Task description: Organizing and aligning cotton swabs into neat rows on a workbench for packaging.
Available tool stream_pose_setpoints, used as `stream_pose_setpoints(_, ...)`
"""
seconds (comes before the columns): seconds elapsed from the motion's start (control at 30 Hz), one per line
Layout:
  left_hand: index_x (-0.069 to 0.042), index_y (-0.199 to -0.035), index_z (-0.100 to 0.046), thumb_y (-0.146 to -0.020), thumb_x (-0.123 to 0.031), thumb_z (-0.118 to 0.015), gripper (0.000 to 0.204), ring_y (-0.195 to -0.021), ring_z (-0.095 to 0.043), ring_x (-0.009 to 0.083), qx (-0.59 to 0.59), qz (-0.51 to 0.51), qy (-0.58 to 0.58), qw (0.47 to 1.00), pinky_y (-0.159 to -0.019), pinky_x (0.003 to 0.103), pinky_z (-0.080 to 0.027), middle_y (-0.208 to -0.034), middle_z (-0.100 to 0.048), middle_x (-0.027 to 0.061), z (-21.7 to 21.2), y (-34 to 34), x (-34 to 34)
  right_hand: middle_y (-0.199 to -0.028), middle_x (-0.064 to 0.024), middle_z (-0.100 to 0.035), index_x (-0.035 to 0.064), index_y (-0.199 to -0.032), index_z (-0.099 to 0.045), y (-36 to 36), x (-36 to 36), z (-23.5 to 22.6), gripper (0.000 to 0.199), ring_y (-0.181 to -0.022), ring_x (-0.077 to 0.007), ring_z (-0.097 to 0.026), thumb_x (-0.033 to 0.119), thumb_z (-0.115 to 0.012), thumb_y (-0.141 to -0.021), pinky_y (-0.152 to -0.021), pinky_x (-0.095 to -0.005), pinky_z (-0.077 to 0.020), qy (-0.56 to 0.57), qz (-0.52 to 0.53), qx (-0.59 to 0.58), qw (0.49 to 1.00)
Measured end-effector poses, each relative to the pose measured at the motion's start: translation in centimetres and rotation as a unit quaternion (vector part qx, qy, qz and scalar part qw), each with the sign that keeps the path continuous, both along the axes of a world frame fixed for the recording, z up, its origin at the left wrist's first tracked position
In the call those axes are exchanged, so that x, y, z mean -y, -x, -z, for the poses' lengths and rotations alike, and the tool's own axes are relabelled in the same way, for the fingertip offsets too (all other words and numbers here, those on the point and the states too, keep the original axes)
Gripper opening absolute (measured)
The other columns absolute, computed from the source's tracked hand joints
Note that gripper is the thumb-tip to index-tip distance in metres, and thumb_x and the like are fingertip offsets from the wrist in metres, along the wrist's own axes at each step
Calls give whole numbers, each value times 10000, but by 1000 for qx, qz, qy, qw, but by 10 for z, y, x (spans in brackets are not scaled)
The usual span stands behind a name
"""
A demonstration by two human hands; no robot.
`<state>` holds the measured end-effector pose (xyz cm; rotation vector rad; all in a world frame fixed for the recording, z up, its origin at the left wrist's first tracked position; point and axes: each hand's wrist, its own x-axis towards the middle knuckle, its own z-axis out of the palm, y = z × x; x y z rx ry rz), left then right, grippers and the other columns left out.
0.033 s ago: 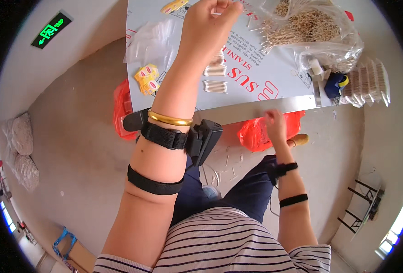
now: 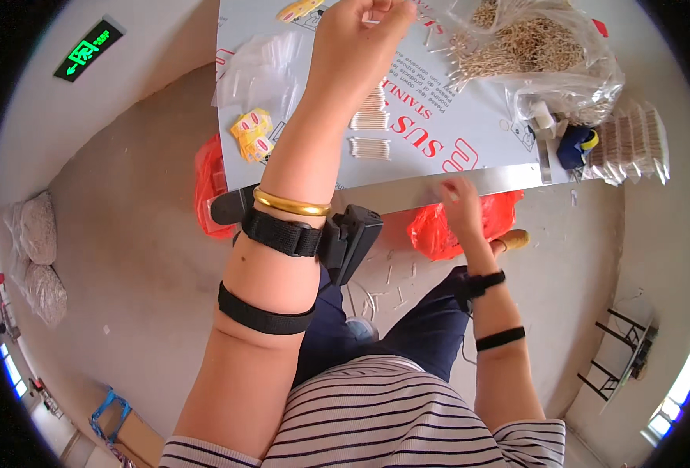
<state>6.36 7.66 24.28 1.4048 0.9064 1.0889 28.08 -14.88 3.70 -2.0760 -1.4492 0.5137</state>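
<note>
My left hand (image 2: 367,22) is over the far part of the table, its fingers curled in. The top of the picture cuts it off, and anything in its grip is hidden. My left forearm crosses above several neat rows of cotton swabs (image 2: 371,148) and partly covers them. Blurred by motion, my right hand (image 2: 462,207) is at the table's near edge, above a red plastic bag (image 2: 435,232); its fingers are too smeared to read. Left of my forearm lie yellow printed cards (image 2: 252,136) and clear flat plastic bags (image 2: 261,74).
A large clear bag of loose cotton swabs (image 2: 536,43) spills onto the far right of the metal-topped table (image 2: 470,109). Beside it are a dark blue tape dispenser (image 2: 575,147) and packed swab bags (image 2: 629,144). Another red bag (image 2: 210,187) hangs at the left edge.
My right hand has shifted a little to the left along the table's near edge. My left hand has barely moved.
</note>
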Motion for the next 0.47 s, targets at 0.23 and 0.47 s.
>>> stream_pose_setpoints(0.23,1,-1015,-703,-993,-273,-673,277,-873,-651,118,147,28,-73,986,-802,253,-497,-905,-711,51,16,-13,-10,-1089,-116,-633,126,-1071,-718,68,-120,0,200,-1083,-356,-587,98,-678,-877,-941,-470,-495,-67,-139,75,985)
stream_pose_setpoints(0.47,-11,-1028,-717,-967,-310,-693,306,-846,-670,136,-8,-72,-210,975,-793,257,-512,-891,-726,84,22,-8,-4,-1092,-84,-633,168,-1085,-753,72,-151,12,236,-1072,-337,-570,100,-681,-871,-939,-467,-487,-26,-159,129,978)
